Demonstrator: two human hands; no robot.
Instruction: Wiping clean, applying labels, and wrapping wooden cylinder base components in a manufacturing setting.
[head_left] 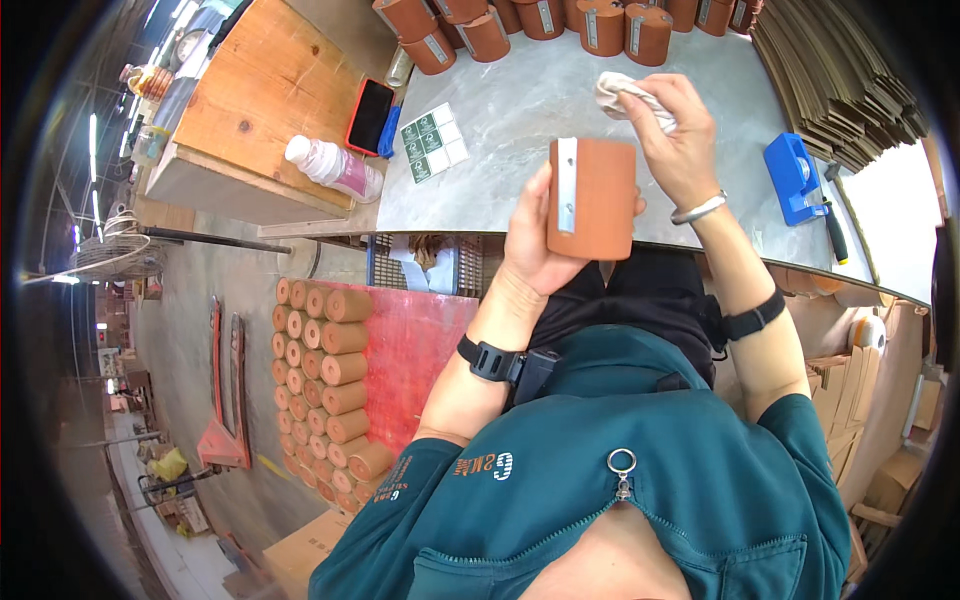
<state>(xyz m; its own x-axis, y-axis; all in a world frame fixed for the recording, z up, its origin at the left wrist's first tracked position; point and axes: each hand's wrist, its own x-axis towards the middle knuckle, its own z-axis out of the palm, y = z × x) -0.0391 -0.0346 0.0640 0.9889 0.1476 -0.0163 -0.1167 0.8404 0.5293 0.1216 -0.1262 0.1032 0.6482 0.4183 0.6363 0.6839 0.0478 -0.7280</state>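
Observation:
My left hand [526,238] is wrapped round a reddish-brown wooden cylinder [607,200], held up over the near edge of the grey worktop. A metal strip [567,190] with small holes runs along the cylinder's left side. To the right and a little farther off, my right hand [680,135] pinches a crumpled white cloth [632,100], which is apart from the cylinder. Similar cylinders with metal strips [648,35] stand in rows at the far edge of the worktop [520,110].
A sheet of green-and-white stickers [433,143], a white bottle [335,168] and a phone [370,115] lie at the left. On the right are a blue tape dispenser [795,180], a screwdriver-like tool [836,235] and stacked cardboard [830,75]. Wooden cylinders [345,337] fill part of a red board [420,340].

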